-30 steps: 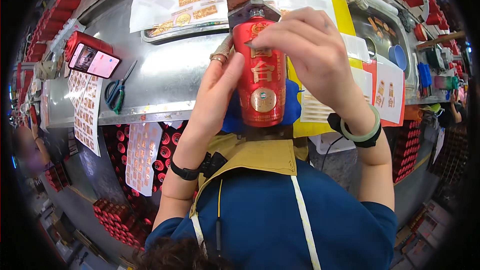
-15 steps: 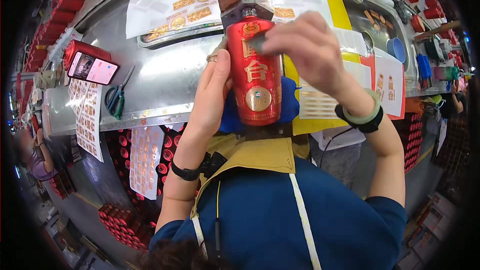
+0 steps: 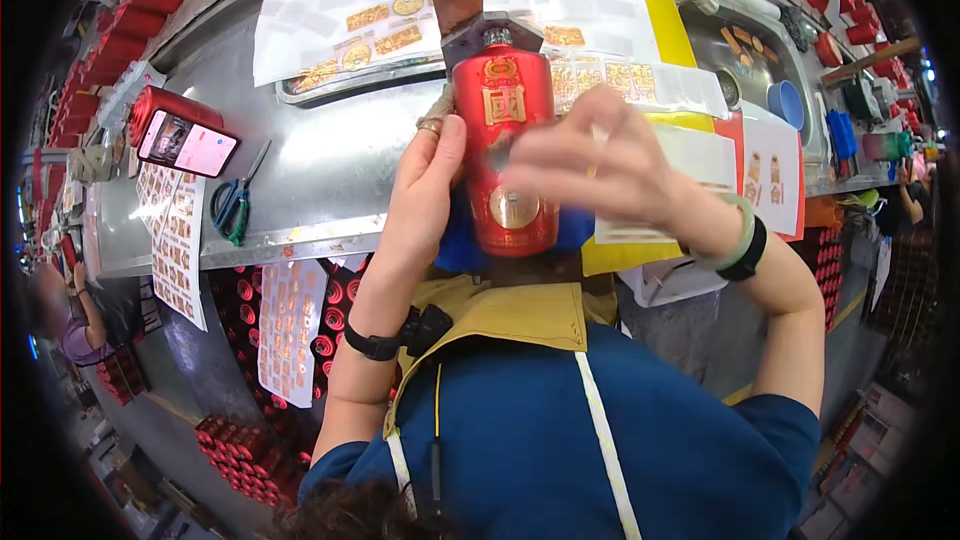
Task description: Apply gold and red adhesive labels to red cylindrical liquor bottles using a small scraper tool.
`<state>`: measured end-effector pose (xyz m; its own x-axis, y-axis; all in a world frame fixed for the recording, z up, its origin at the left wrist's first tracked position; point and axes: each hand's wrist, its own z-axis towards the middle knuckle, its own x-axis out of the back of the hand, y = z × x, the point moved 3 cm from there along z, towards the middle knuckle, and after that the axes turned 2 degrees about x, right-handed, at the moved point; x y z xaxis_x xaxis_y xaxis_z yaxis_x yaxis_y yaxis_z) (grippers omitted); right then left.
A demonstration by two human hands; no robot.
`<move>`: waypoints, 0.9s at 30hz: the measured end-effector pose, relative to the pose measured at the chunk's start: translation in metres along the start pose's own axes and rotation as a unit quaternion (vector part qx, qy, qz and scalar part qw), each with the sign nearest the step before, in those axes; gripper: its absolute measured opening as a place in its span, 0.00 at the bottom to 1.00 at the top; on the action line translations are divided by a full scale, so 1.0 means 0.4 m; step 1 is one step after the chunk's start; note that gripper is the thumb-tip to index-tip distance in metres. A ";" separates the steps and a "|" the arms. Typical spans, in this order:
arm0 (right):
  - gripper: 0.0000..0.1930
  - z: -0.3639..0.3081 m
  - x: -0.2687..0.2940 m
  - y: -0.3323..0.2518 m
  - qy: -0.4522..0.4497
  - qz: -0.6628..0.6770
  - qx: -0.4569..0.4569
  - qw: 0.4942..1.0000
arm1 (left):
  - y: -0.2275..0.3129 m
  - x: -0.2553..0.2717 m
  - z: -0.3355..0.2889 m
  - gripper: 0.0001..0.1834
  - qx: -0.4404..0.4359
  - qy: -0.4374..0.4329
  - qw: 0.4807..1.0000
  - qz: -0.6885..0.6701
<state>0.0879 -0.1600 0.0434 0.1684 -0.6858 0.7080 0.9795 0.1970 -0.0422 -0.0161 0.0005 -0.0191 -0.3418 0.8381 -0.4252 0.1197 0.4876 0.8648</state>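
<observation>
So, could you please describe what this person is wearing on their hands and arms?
The left hand has a ring on one finger and a black watch on the wrist. The right hand is blurred; its wrist carries a pale green bangle beside a black band. Both forearms are bare, with dark blue short sleeves.

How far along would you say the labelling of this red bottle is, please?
Done: the bottle already carries a gold square label high up and a round gold one lower down. In hand: the left hand steadies its side while the right hand, blurred, is in front of it; whether it holds a sticker is unclear. Left: sticker sheets on the bench remain partly filled.
</observation>
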 end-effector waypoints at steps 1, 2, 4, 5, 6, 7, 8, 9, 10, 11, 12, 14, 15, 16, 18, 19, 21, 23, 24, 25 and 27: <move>0.13 0.027 0.007 -0.054 -0.054 0.015 0.063 0.996 | -0.002 0.009 -0.001 0.34 0.033 0.003 0.999 0.034; 0.13 0.054 0.005 -0.084 -0.095 0.071 0.019 0.993 | -0.001 0.003 -0.002 0.38 0.018 0.034 0.999 0.018; 0.15 0.080 -0.032 -0.039 -0.141 0.025 -0.077 0.987 | 0.007 0.014 -0.006 0.43 0.044 -0.029 0.999 -0.009; 0.15 0.093 -0.051 0.018 -0.094 0.002 -0.099 0.991 | 0.016 0.012 -0.005 0.47 0.024 -0.013 0.998 0.057; 0.14 0.121 -0.049 0.073 -0.098 -0.026 -0.136 0.986 | 0.010 0.008 -0.003 0.50 0.011 -0.006 1.000 0.011; 0.13 0.143 -0.045 0.133 -0.087 -0.114 -0.137 0.980 | 0.000 0.014 0.004 0.49 0.016 -0.014 1.000 0.014; 0.12 0.164 -0.024 0.175 -0.075 -0.232 -0.089 0.966 | -0.002 0.018 0.005 0.48 0.020 -0.018 0.999 0.018; 0.10 0.172 -0.006 0.194 -0.064 -0.224 -0.074 0.970 | -0.001 0.014 0.000 0.48 0.017 -0.021 0.999 0.019; 0.09 0.175 0.009 0.203 -0.053 -0.215 -0.059 0.973 | 0.011 0.004 -0.010 0.44 -0.070 -0.021 0.992 0.105; 0.09 0.171 0.016 0.193 -0.053 -0.218 -0.056 0.973 | 0.019 -0.001 -0.013 0.39 -0.155 -0.018 0.970 0.186; 0.09 0.167 0.023 0.167 -0.044 -0.194 -0.080 0.977 | 0.022 0.014 -0.006 0.39 -0.158 -0.014 0.970 0.185; 0.10 0.149 0.036 0.127 -0.031 -0.164 -0.110 0.980 | 0.052 0.018 -0.002 0.33 -0.364 -0.030 0.774 0.517; 0.11 0.145 0.049 0.117 -0.014 -0.145 -0.126 0.981 | 0.062 0.016 0.006 0.36 -0.349 -0.035 0.775 0.526; 0.11 0.141 0.060 0.112 0.004 -0.125 -0.142 0.982 | 0.078 0.006 0.009 0.36 -0.349 -0.034 0.775 0.525; 0.11 0.125 0.076 0.110 0.033 -0.090 -0.191 0.977 | 0.110 -0.033 0.015 0.35 -0.326 -0.056 0.725 0.604; 0.11 0.113 0.086 0.112 0.062 -0.055 -0.240 0.967 | 0.109 -0.027 0.019 0.35 -0.326 -0.056 0.725 0.604; 0.11 0.096 0.113 0.097 0.064 -0.051 -0.267 0.960 | 0.109 -0.005 0.030 0.36 -0.373 -0.071 0.707 0.596; 0.11 0.069 0.133 0.080 0.068 -0.035 -0.319 0.945 | 0.098 0.029 0.053 0.34 -0.380 -0.078 0.727 0.567; 0.11 0.054 0.135 0.075 0.068 -0.035 -0.319 0.945 | 0.098 0.037 0.061 0.33 -0.385 -0.085 0.746 0.537; 0.11 0.038 0.135 0.075 0.067 -0.029 -0.340 0.938 | 0.101 0.041 0.068 0.30 -0.381 -0.098 0.737 0.549; 0.12 0.024 0.137 0.063 0.060 -0.013 -0.380 0.923 | 0.122 0.024 0.083 0.29 -0.380 -0.096 0.735 0.554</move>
<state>0.1209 -0.1857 0.0880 0.1096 -0.7645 0.6352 0.7705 -0.3384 -0.5402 0.0173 0.0403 0.0100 -0.2806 0.6730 0.6844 -0.3544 -0.7353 0.5777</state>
